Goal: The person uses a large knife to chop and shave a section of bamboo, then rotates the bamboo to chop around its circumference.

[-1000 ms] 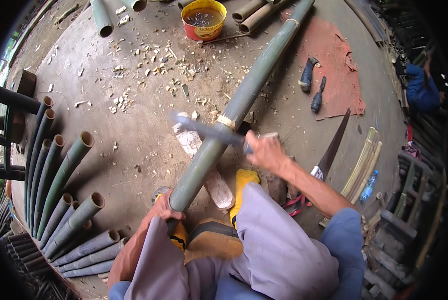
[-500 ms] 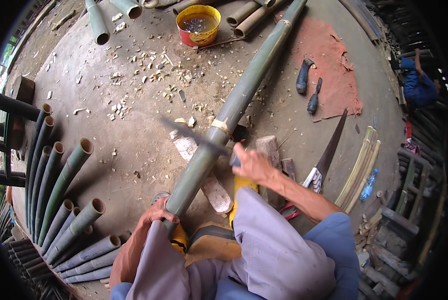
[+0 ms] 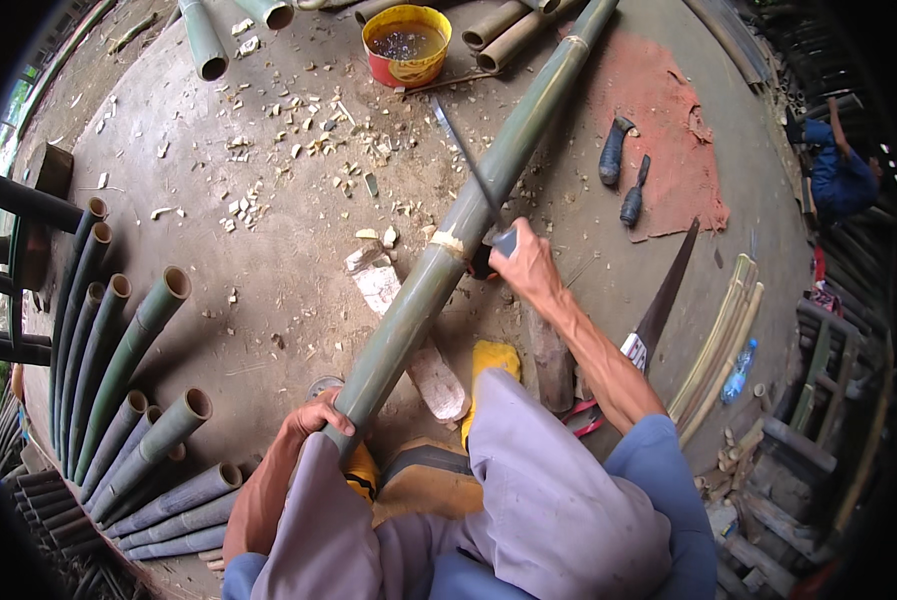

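Note:
A long green bamboo pole [image 3: 400, 320] slants from my lap up to the far right. My left hand [image 3: 318, 414] is closed round its near end, beside my knee. In my closed right hand [image 3: 531, 266] is a long knife [image 3: 454, 134], its dark handle end showing at the fist. The blade crosses the pole beyond the pale, scraped joint [image 3: 448, 244], with its tip pointing away and to the left. Whether its edge bites into the bamboo I cannot tell. Under the pole lies a whitish wooden block [image 3: 436, 385].
Bamboo tubes [image 3: 133, 345] stand fanned out at left. A red and yellow bucket [image 3: 406, 68] of murky water sits far off, near scattered chips [image 3: 348, 165]. To the right are a handsaw [image 3: 666, 295], two dark-handled tools [image 3: 631, 192] on red cloth [image 3: 658, 110], and bamboo strips [image 3: 713, 340].
My right hand has moved the knife farther up the pole, past the joint, and the blade now points more away from me. My left hand keeps its hold.

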`<state>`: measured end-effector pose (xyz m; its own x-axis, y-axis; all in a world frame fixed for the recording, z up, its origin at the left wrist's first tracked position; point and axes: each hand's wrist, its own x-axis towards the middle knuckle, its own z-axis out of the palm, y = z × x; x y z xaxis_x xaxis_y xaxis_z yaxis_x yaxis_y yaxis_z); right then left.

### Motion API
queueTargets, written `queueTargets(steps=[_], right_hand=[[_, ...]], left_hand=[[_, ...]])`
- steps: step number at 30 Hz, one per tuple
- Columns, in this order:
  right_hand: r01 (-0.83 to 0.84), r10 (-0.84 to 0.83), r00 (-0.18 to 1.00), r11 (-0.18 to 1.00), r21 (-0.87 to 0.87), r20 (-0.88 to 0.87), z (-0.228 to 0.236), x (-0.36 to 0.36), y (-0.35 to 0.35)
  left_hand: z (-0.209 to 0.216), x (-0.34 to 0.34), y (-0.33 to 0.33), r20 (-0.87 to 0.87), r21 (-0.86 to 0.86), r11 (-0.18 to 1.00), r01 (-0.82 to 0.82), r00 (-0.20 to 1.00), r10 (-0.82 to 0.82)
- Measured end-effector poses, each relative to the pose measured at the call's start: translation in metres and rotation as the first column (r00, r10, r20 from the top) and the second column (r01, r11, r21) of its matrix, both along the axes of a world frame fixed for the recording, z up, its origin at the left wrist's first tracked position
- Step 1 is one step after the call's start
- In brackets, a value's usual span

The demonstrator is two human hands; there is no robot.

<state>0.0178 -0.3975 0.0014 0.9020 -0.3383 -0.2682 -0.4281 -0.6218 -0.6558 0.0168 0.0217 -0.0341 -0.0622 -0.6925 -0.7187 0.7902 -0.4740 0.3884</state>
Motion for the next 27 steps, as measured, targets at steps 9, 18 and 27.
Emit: queueTargets(steps=[9, 18, 27], right_hand=[[0.026, -0.022, 0.999, 0.984, -0.175, 0.029, -0.019, 0.011, -0.008], [-0.497, 0.496, 0.868, 0.864, -0.079, -0.037, 0.000, -0.043, 0.047], [-0.455, 0.462, 0.887, 0.877, -0.157, 0.011, 0.000, -0.036, 0.042]], left_hand=[[-0.003, -0.017, -0.003, 0.412, 0.051, 0.997, 0.060, 0.908, -0.075], [0.032, -0.020, -0.025, 0.699, 0.399, 0.917, 0.011, 0.644, -0.312], [0.027, -0.006, -0.028, 0.649, 0.230, 0.973, 0.022, 0.742, -0.170]])
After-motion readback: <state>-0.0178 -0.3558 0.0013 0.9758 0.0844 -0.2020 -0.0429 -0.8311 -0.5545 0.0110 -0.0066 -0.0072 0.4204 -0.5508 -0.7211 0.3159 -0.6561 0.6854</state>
